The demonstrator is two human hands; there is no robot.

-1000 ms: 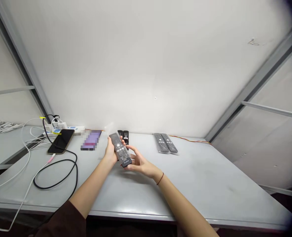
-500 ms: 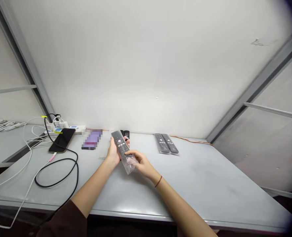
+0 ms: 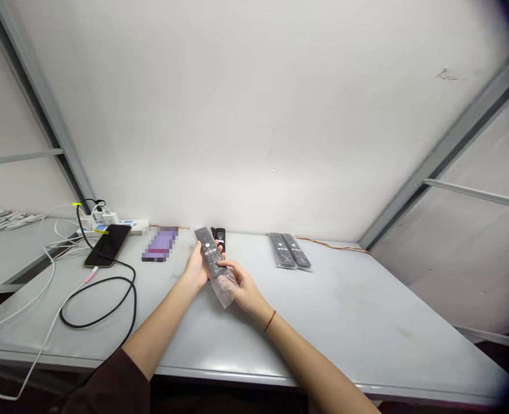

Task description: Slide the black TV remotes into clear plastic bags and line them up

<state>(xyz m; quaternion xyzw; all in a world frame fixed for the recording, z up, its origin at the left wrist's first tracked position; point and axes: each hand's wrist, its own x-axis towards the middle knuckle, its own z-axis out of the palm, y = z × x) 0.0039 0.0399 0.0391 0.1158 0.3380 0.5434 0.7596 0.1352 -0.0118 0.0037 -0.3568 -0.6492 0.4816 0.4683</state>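
Holding a slim black remote (image 3: 208, 248) between both hands above the grey table (image 3: 344, 328), you have it tilted, far end leaning left. Your left hand (image 3: 195, 269) is closed round its left side, thumb along the edge, fingertips curling over the right. Your right hand (image 3: 246, 289) is partly closed at the near end: the index finger rests on the lower keys, and the thumb area meets loose plastic.

As far as can be judged, the remote is fully inside its clear bag (image 3: 225, 292), with slack film hanging past its near end; whether that end is sealed, you cannot tell. Well right of the remote, a pair of bagged remotes (image 3: 282, 250) lies side by side, apparently finished. Just behind it, partly hidden, two black shapes (image 3: 220, 237), probably more remotes, look unwrapped and so may be left to do.

The film is thin, shiny and crinkled; the remote is long, flat and matt, dotted with pale buttons. Left of it lie a purple-screened phone (image 3: 162, 243), then a glossy dark phone (image 3: 108, 246) crossed by a smooth black cable (image 3: 134, 293).
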